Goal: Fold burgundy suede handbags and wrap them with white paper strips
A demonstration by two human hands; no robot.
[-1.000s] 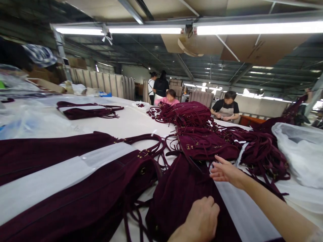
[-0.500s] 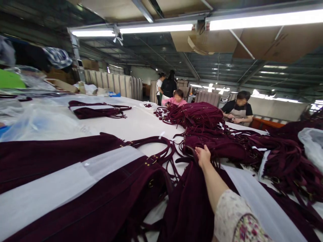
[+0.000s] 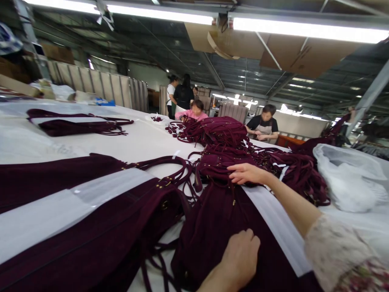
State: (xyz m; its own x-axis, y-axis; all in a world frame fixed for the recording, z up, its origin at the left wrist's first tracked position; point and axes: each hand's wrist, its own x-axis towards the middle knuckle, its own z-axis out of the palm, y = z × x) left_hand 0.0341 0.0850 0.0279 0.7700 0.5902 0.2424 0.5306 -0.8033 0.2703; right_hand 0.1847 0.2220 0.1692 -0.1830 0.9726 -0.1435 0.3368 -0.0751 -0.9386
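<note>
My left hand (image 3: 240, 259) rests with curled fingers on the near end of a dark maroon suede bag (image 3: 212, 223) lying flat on the white table (image 3: 142, 142). My right hand (image 3: 247, 173) reaches forward, fingers spread, touching the top of that bag where it meets a heap of maroon straps and bags (image 3: 243, 154). A white paper band (image 3: 273, 223) runs along the bag under my right forearm. A second stack of maroon bags (image 3: 91, 227) with a white band lies to the left, its handles (image 3: 170, 166) looping toward the heap.
Another maroon bag (image 3: 75, 123) lies far left on the table. A white plastic bag (image 3: 349, 178) sits at the right. Two seated people (image 3: 264, 125) work at the table's far side, and others stand behind. Cardboard and boxes are stacked at the far left.
The view swung right. My right hand shifted from the bag's top edge onto the pile near the heap. My left hand has come back into view on the bag's near end.
</note>
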